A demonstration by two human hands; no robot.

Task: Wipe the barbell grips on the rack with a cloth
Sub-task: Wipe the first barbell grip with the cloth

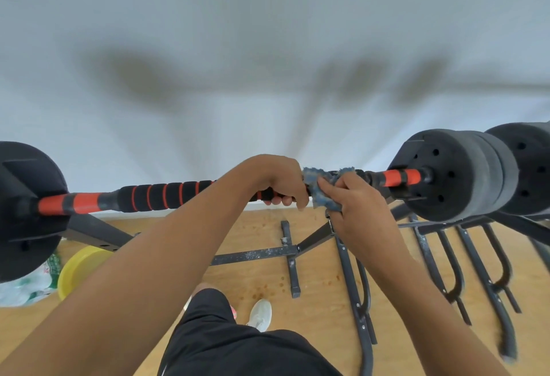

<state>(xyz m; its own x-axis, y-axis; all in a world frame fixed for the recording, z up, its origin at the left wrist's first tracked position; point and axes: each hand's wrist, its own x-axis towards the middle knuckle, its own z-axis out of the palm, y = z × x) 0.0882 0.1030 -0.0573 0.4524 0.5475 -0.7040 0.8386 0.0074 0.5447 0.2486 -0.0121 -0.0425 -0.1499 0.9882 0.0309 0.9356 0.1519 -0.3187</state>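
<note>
While the left hand (278,180) curls round the bar's (166,194) foam grip, the right hand (354,200) at its 3 o'clock clutches a blue cloth (320,185) wrapped about the bar (fingers pinching the folds). Black plates (455,173) sit at 3 and 9 o'clock. A yellow bowl (79,268) lies on the floor at 8 o'clock.

**Room and Background**

A plain pale wall (268,33) fills the upper view and carries soft, blurred shadows. Below it lies a light wooden floor (321,295), marked with small reddish-brown spots near the middle. A yellow round container (80,265) stands on the floor at the left, just beside a crumpled white-and-green plastic bag (29,283). Lighting is even and diffuse.
</note>
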